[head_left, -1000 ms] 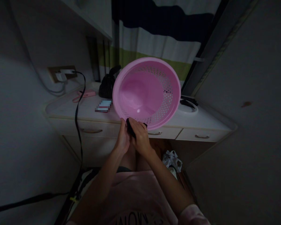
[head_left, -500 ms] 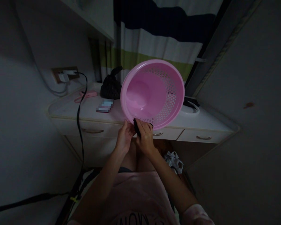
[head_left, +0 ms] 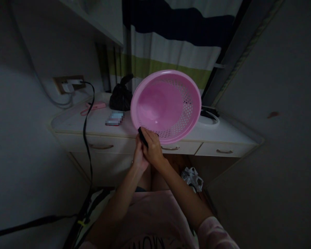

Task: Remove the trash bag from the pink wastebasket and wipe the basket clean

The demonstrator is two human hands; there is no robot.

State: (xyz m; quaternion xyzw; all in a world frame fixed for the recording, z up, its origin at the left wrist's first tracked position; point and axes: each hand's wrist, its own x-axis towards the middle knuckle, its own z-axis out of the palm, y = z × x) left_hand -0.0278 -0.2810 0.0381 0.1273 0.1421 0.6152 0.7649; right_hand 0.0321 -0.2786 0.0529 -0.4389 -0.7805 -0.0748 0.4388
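Note:
A pink plastic basket [head_left: 158, 100] with perforated sides is tilted, its round mouth facing me. At its near lower rim, my right hand [head_left: 153, 147] is closed on a black cloth [head_left: 142, 137] and presses it against the rim. Just left of and partly under it, my left hand [head_left: 140, 155] is closed at the basket's rim, steadying the basket; some of its fingers are hidden behind the right hand and the basket.
Behind the basket, a white desk [head_left: 228, 133] with drawers carries a tied black bag [head_left: 121, 98], a blurred phone-like item [head_left: 115, 118], a pink strapped object [head_left: 97, 105] and a white ring-shaped item [head_left: 214, 121]. A black cable [head_left: 85, 128] hangs at left. Below lies a plastic bag [head_left: 193, 178].
My right hand and the black cloth have slid left along the rim, closer to my left hand, and the two hands now overlap. The basket has tilted slightly.

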